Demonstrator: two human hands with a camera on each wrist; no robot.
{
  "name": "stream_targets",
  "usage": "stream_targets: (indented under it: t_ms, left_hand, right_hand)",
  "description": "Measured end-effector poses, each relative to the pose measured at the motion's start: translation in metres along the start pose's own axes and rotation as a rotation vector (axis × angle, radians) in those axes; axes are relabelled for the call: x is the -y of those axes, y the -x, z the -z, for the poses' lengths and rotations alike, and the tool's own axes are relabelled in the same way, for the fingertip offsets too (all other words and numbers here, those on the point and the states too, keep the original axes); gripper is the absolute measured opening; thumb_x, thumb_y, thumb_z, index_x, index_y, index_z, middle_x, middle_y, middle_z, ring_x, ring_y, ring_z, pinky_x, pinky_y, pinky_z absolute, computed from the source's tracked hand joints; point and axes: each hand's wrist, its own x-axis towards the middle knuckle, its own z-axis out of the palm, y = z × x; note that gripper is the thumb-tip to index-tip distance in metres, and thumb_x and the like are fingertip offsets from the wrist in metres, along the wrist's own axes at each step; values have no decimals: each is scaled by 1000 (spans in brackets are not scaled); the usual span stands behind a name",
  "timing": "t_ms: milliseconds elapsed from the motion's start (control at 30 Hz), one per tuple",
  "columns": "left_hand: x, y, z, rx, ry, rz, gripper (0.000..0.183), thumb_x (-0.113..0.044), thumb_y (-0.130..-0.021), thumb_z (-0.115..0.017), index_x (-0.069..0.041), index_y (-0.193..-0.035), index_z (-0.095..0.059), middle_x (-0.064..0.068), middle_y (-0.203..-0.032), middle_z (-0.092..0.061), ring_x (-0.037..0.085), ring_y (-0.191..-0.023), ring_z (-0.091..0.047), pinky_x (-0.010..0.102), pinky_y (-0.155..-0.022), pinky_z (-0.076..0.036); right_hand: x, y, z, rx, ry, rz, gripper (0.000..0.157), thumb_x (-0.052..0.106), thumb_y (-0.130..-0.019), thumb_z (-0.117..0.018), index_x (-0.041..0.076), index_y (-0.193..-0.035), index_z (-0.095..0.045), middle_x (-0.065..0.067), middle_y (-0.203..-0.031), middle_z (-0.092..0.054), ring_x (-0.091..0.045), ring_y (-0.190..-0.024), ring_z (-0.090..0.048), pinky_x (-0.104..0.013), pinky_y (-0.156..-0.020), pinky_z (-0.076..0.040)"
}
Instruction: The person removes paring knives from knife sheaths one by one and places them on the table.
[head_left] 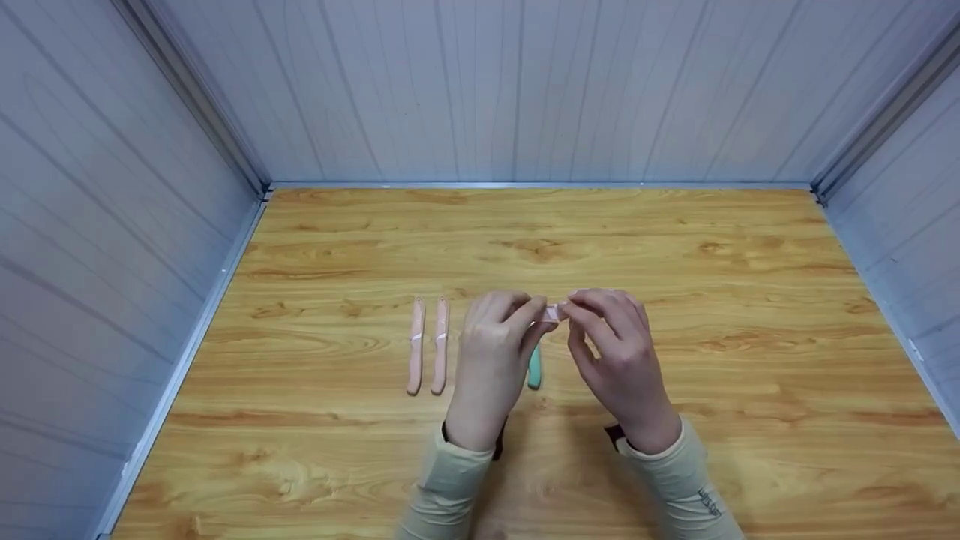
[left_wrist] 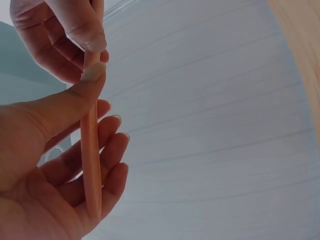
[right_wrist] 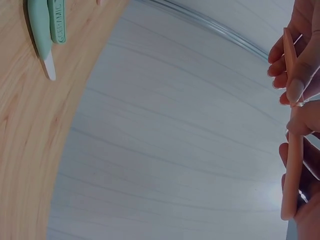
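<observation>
Above the desk (head_left: 337,450), the left hand (head_left: 487,341) is pinching a pink knife (head_left: 551,313) by its tapering cover (left_wrist: 91,162) while the right hand (head_left: 619,349) is gripping its smooth, round-ended handle (right_wrist: 292,180); they are seemingly joining or parting these (which, I cannot tell), so the next move is probably calling for steady, straight force. Two slim pink knives (head_left: 440,360) are lying at nine o'clock of the left hand, and a glossy green knife (head_left: 534,371) at six o'clock of the held one.
</observation>
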Motion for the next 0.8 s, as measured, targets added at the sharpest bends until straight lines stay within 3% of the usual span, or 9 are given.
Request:
stream_targets:
  t_ms: [233, 433, 800]
  left_hand:
    - [-2, 0, -2, -29, -21, -14, 22, -26, -85, -71, -8, -98, -76, 2, -92, -64, 18, -84, -59, 32, -80, -47]
    - [-3, 1, -4, -33, -12, -2, 23, -27, -85, -71, -9, -99, -76, 2, -92, -65, 18, -84, -60, 31, -78, -48]
    - [2, 3, -3, -35, 47, -41, 23, -24, -84, -73, -10, -102, -75, 2, -94, -64, 17, -86, -59, 32, -79, -47]
  right_hand:
    - [2, -1, 4, -3, -7, -15, 33, -10, -78, -68, 1, -109, -70, -13, -107, -64, -31, -95, -57, -45, -87, -40]
    - [2, -1, 5, -10, -4, -15, 31, -9, -78, -68, 1, -108, -71, -12, -105, -65, -30, -94, -58, -45, -86, -40]
    - [3, -1, 4, -18, -10, -17, 30, -11, -77, -68, 0, -105, -72, -11, -102, -65, -29, -90, -57, -44, -82, -40]
